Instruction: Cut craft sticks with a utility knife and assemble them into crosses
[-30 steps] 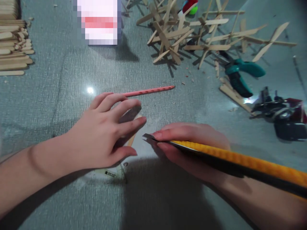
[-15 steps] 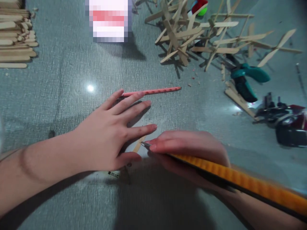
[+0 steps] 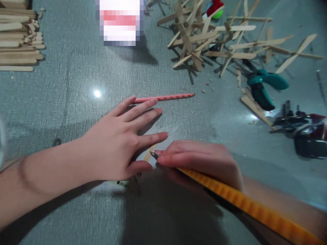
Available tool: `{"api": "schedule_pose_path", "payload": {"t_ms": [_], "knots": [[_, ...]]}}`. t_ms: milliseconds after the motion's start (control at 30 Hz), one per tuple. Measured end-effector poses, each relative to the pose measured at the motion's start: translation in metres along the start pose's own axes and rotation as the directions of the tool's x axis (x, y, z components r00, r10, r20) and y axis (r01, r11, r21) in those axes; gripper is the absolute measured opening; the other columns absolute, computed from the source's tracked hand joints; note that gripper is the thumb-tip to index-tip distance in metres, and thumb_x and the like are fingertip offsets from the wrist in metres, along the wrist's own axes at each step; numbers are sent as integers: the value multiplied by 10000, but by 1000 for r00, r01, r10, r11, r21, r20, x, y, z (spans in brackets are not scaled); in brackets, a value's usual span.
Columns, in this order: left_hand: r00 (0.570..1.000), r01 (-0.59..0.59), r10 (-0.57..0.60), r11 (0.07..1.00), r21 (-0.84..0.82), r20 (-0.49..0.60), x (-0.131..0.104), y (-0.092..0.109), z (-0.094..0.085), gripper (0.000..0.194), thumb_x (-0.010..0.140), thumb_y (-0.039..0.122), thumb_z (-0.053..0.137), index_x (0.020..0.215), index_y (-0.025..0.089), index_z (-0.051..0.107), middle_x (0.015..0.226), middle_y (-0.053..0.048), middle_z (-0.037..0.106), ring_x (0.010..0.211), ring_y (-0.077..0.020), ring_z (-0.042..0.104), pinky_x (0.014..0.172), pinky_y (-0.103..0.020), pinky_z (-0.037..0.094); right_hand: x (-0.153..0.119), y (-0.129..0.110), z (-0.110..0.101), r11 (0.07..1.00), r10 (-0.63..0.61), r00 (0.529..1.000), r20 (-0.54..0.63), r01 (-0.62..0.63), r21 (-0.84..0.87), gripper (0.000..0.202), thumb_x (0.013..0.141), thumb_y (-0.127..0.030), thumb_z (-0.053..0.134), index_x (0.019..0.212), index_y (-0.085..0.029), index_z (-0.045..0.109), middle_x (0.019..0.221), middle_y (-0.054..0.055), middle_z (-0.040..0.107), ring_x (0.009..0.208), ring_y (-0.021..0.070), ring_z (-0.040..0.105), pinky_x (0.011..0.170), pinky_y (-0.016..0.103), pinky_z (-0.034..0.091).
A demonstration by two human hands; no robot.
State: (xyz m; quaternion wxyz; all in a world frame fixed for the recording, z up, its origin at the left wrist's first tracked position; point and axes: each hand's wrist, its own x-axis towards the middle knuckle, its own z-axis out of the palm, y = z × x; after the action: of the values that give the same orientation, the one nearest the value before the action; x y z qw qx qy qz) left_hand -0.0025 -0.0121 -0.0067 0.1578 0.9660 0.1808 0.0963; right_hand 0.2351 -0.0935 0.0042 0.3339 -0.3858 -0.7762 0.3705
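Note:
My left hand (image 3: 120, 143) lies flat with fingers spread, pressing a wooden craft stick (image 3: 149, 153) down on the grey mat (image 3: 76, 102); most of the stick is hidden under the palm. My right hand (image 3: 201, 161) grips a yellow utility knife (image 3: 245, 206), its blade tip touching the stick's exposed end near my left thumb and forefinger. A pink pencil (image 3: 166, 98) lies just beyond my left fingertips.
A stack of plain craft sticks (image 3: 17, 37) sits at the far left. A pile of glued stick crosses (image 3: 217, 37) fills the top right. Teal-handled pliers (image 3: 263, 86) and a dark tool (image 3: 304, 132) lie at the right. A blurred-out container (image 3: 120, 22) stands at the top.
My left fingers spread out flatter and reached toward the pencil. The knife tip moved down and left onto the stick's end. The view shifted slightly.

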Motion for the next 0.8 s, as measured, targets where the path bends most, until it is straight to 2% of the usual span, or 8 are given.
{"api": "schedule_pose_path", "payload": {"t_ms": [167,300,500,600,733,800], "knots": [[999,26,-26,1000,0,38,1,2,-3,648,949,623,672,1509,304,605,1696,-112,443,1614,-408,326,1324,-662,208,-2,-1,0,998,57,998,12,-57,11,180,960,-121,708,1052,-274,729,883,-1,798,781,158,782,747,260,653],[998,44,-43,999,-3,55,1,2,-4,647,958,634,656,1516,313,604,1703,-103,436,1609,-416,333,1320,-667,220,-6,1,-1,1000,26,999,39,-26,-4,154,969,-150,723,1071,-266,725,916,8,789,810,143,772,750,238,631],[998,42,-41,999,-12,53,1,3,-4,672,933,614,695,1523,305,602,1703,-111,435,1591,-422,368,1322,-666,224,-7,1,-1,999,41,999,5,-41,-2,136,969,-116,703,1020,-241,713,851,2,765,734,132,745,686,234,606],[998,42,-41,999,-10,54,1,3,-4,683,917,593,717,1525,306,598,1703,-104,437,1585,-416,381,1324,-661,223,-8,3,0,999,36,999,10,-36,12,172,964,-89,691,1056,-232,720,888,15,786,767,135,769,728,233,623],[998,36,-35,999,-7,51,2,3,-3,703,892,571,744,1525,304,595,1698,-100,445,1582,-415,388,1326,-657,221,-9,5,0,997,50,998,-43,-48,54,174,962,-135,714,1062,-274,748,923,4,817,811,160,802,780,262,661],[998,30,-29,1000,-11,46,2,3,-3,703,884,557,754,1517,290,605,1691,-112,453,1576,-421,396,1323,-659,227,-9,5,0,998,51,998,-34,-50,41,171,956,-143,724,1056,-278,759,934,8,822,813,169,807,788,273,670]]}}
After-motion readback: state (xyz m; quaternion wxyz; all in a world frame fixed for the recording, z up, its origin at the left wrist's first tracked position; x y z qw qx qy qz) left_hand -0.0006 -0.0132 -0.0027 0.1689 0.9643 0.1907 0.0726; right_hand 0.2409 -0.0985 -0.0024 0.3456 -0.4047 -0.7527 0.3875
